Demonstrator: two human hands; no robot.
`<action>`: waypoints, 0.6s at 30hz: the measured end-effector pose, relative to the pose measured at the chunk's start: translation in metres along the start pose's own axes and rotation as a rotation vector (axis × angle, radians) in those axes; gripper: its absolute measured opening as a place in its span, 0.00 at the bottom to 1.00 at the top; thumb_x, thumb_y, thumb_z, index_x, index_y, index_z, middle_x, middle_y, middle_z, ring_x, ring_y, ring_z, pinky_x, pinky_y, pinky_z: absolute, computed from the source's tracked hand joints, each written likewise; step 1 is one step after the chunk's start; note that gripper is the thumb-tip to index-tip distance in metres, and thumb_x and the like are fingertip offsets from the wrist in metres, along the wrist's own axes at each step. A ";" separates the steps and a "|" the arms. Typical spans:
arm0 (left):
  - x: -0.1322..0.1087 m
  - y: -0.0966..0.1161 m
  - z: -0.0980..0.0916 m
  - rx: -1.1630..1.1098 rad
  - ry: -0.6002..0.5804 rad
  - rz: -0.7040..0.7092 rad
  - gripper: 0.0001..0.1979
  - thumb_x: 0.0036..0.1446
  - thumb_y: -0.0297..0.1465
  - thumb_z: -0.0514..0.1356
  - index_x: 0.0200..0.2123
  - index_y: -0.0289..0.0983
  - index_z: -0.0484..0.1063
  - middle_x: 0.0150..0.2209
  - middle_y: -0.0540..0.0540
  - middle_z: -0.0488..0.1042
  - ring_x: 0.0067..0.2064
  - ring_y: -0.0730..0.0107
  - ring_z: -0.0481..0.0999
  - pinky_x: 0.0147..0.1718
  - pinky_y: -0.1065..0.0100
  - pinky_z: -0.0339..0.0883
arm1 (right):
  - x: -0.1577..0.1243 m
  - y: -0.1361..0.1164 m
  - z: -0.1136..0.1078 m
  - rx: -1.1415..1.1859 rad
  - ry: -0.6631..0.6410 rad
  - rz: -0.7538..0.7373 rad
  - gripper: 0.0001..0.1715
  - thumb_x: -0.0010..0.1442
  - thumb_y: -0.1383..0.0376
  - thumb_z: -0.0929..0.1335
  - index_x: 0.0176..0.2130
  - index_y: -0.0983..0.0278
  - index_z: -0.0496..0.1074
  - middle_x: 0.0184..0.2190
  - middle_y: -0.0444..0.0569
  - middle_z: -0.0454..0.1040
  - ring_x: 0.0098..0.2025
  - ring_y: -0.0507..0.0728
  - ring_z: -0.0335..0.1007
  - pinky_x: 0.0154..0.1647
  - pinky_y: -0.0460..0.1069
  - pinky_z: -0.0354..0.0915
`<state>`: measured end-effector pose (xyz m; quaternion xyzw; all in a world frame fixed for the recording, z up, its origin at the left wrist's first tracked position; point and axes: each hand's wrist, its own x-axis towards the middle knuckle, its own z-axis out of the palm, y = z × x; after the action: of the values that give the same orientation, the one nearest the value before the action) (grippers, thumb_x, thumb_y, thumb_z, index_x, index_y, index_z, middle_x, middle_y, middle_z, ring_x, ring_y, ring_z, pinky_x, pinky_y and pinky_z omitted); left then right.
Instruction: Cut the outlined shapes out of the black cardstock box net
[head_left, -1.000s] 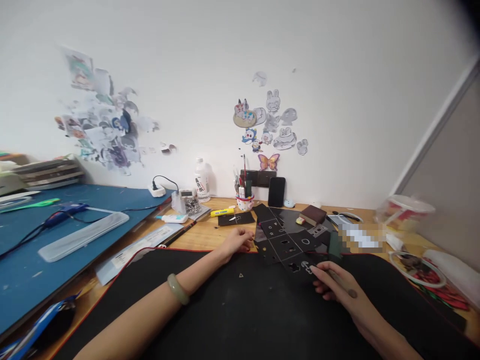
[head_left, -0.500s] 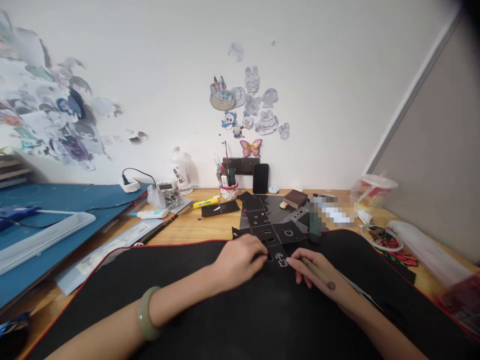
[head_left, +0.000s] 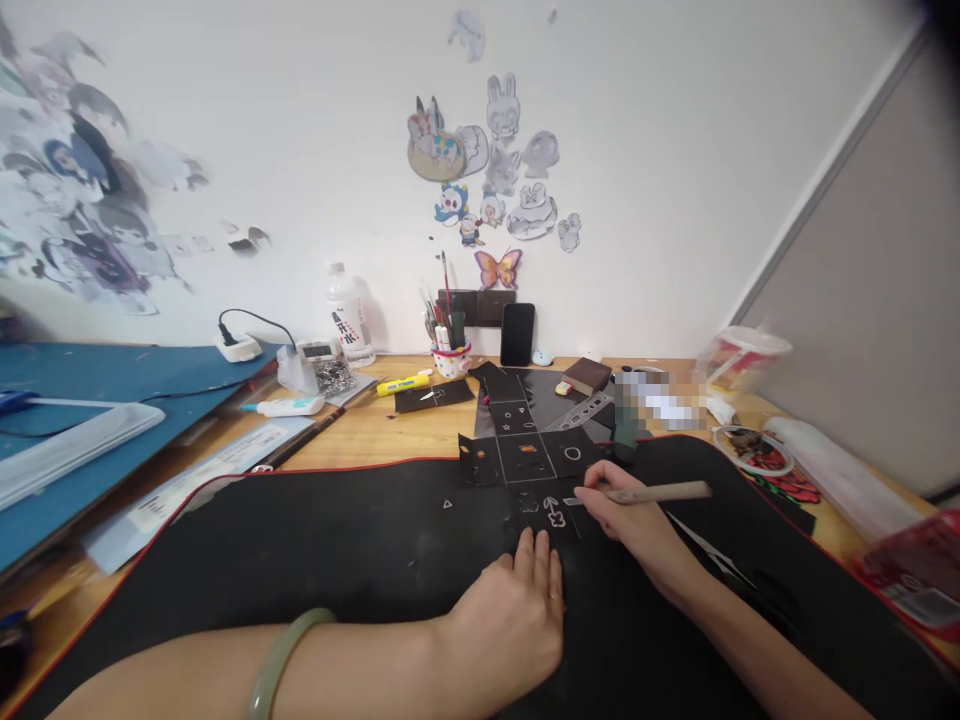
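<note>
A black card sheet [head_left: 525, 455] with scored panels and small cut-out shapes lies across the far edge of a black desk mat [head_left: 360, 560]. My left hand [head_left: 514, 615] rests flat on the mat, fingers together and stretched out, fingertips at the card's near panel. My right hand [head_left: 626, 515] pinches a craft knife with a wooden handle [head_left: 660, 492], its tip on the card beside a white cut-out figure [head_left: 555, 512]. A jade bangle [head_left: 281, 660] sits on my left wrist.
A wooden desk [head_left: 390, 440] carries a pen cup [head_left: 450, 358], a phone [head_left: 517, 334], a water bottle [head_left: 343, 312], a yellow marker [head_left: 401, 384], a brown box [head_left: 589, 376] and a blue cutting mat [head_left: 90, 400] at left. Red paper cuttings [head_left: 787, 480] lie at right.
My left hand has slid from the card's left edge down to below its near panel. My right hand has turned the knife so the handle points right. The view has tilted downward.
</note>
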<state>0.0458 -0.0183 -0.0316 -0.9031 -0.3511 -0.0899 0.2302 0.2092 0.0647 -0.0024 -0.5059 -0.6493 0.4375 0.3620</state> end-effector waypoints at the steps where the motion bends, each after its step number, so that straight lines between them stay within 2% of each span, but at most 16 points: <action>1: 0.000 0.001 0.000 0.006 0.005 -0.003 0.19 0.56 0.29 0.51 0.48 0.22 0.64 0.48 0.27 0.66 0.48 0.45 0.67 0.30 0.62 0.66 | 0.001 -0.001 0.003 0.000 -0.014 0.015 0.09 0.51 0.61 0.64 0.25 0.62 0.59 0.13 0.36 0.54 0.15 0.46 0.49 0.14 0.42 0.45; 7: -0.001 0.002 0.003 -0.013 0.038 -0.010 0.19 0.55 0.29 0.50 0.47 0.22 0.65 0.48 0.27 0.66 0.48 0.45 0.68 0.35 0.58 0.66 | 0.015 -0.002 0.010 -0.076 0.002 0.007 0.13 0.49 0.63 0.64 0.19 0.63 0.56 0.13 0.37 0.55 0.17 0.47 0.49 0.16 0.42 0.46; 11: 0.001 -0.002 0.004 -0.017 0.066 -0.006 0.19 0.56 0.29 0.49 0.47 0.22 0.64 0.46 0.28 0.68 0.46 0.45 0.68 0.33 0.59 0.66 | 0.025 -0.003 0.015 -0.123 0.038 -0.044 0.12 0.47 0.67 0.63 0.18 0.63 0.54 0.14 0.37 0.53 0.18 0.47 0.47 0.18 0.43 0.47; 15: 0.010 -0.008 0.002 -0.030 0.064 0.024 0.20 0.54 0.28 0.48 0.47 0.21 0.65 0.42 0.29 0.71 0.41 0.50 0.71 0.32 0.61 0.67 | 0.029 -0.003 0.021 -0.166 0.084 -0.095 0.12 0.45 0.70 0.63 0.18 0.62 0.52 0.15 0.37 0.51 0.20 0.48 0.47 0.20 0.44 0.47; 18: 0.017 -0.012 0.002 -0.051 0.030 0.045 0.18 0.54 0.28 0.47 0.42 0.25 0.69 0.40 0.31 0.71 0.37 0.54 0.71 0.27 0.63 0.66 | 0.028 -0.001 0.023 -0.187 0.099 -0.105 0.13 0.46 0.69 0.63 0.18 0.62 0.51 0.16 0.37 0.50 0.20 0.48 0.46 0.21 0.44 0.47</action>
<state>0.0499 0.0005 -0.0242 -0.9150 -0.3248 -0.1070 0.2143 0.1811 0.0871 -0.0089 -0.5235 -0.6943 0.3301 0.3674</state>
